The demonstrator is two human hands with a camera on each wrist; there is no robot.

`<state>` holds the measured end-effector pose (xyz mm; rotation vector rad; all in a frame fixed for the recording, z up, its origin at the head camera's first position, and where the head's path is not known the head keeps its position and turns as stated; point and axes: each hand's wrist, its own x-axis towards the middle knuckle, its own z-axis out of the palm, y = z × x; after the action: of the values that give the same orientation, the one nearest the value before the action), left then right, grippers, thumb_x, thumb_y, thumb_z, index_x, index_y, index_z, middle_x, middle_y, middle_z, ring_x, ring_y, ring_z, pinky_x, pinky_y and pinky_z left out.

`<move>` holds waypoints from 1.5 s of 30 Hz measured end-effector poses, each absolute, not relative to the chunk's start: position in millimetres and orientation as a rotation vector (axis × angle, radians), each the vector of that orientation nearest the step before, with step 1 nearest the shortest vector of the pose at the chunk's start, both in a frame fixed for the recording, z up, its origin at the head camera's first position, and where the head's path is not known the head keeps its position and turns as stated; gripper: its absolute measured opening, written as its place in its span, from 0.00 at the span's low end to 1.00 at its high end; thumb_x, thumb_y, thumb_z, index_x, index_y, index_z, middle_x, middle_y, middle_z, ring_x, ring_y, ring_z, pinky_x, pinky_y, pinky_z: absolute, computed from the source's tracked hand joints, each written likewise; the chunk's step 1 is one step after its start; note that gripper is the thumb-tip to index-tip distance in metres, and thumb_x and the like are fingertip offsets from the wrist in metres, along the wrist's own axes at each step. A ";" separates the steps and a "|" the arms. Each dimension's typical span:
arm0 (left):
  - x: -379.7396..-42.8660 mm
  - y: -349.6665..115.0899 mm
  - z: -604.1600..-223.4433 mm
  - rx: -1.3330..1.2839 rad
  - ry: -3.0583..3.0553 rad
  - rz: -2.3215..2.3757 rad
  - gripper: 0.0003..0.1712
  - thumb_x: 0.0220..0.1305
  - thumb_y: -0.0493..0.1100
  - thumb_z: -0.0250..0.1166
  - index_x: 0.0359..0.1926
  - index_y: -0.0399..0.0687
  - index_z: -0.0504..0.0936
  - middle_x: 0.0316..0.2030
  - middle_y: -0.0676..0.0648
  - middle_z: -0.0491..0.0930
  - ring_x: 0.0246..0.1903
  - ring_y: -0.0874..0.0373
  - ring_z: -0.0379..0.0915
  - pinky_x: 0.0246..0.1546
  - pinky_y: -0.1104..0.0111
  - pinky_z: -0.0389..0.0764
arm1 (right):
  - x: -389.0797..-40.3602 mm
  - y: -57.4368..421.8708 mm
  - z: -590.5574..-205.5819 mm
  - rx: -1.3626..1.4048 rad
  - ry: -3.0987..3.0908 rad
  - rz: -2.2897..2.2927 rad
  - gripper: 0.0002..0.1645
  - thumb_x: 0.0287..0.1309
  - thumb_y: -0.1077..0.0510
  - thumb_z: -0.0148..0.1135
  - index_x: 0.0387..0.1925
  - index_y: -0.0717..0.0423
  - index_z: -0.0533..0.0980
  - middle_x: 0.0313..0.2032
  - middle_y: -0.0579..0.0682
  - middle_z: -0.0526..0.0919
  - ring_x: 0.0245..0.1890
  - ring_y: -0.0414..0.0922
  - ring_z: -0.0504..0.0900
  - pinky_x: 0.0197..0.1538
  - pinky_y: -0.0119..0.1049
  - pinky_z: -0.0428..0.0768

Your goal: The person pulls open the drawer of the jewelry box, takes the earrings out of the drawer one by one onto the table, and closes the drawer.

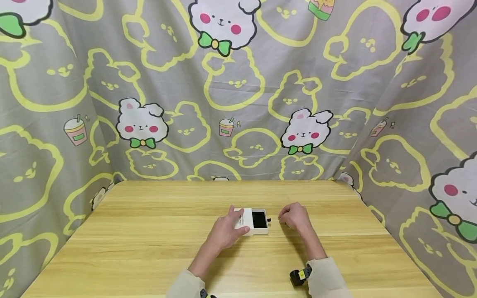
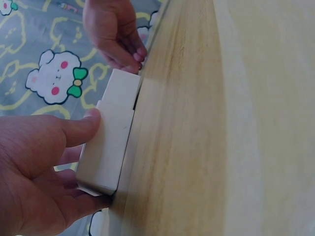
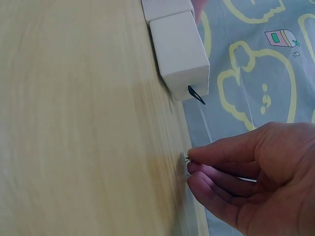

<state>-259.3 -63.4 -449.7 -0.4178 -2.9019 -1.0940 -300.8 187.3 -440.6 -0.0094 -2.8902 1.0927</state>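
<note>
A small white slide-out box (image 1: 247,214) lies on the table, its sleeve gripped by my left hand (image 1: 222,231) between thumb and fingers. Out of the sleeve's right side sticks the drawer (image 1: 261,232), with a black lining (image 1: 259,220) inside. A black pull tab (image 3: 196,94) hangs from the drawer's end in the right wrist view. To the right of the box, apart from it, my right hand (image 1: 296,217) pinches a tiny thin metallic-looking piece (image 3: 185,158) just at the tabletop. Its exact kind is too small to tell.
The wood-grain table (image 1: 149,215) spreads around both hands. A grey curtain (image 1: 238,87) with rabbit and yellow outline prints encloses the back and sides. A black wrist camera (image 1: 297,277) is strapped by the right sleeve.
</note>
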 end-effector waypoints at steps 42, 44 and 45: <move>-259.5 -63.6 -449.8 -0.413 -2.893 -1.103 0.38 0.65 0.52 0.70 0.72 0.44 0.71 0.75 0.30 0.58 0.65 0.26 0.66 0.65 0.41 0.69 | -300.4 186.8 -441.7 -0.050 -2.892 1.147 0.08 0.46 0.70 0.64 0.27 0.60 0.86 0.22 0.50 0.86 0.20 0.43 0.74 0.26 0.34 0.71; -259.4 -63.6 -449.6 -0.418 -2.891 -1.104 0.38 0.65 0.52 0.70 0.72 0.44 0.71 0.75 0.30 0.58 0.65 0.26 0.66 0.65 0.41 0.70 | -300.5 186.9 -441.8 -0.057 -2.894 1.146 0.08 0.46 0.70 0.64 0.26 0.60 0.86 0.22 0.50 0.86 0.20 0.43 0.73 0.26 0.34 0.71; -259.2 -63.5 -449.5 -0.418 -2.891 -1.104 0.38 0.66 0.52 0.70 0.72 0.45 0.71 0.75 0.30 0.58 0.65 0.26 0.67 0.65 0.41 0.70 | -300.3 186.8 -441.1 -0.059 -2.895 1.146 0.08 0.46 0.70 0.64 0.26 0.60 0.86 0.21 0.50 0.86 0.20 0.43 0.73 0.26 0.34 0.71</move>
<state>-259.2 -63.5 -449.5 -0.4183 -2.8910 -1.1039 -300.3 186.8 -441.1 -0.0593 -2.8947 1.1458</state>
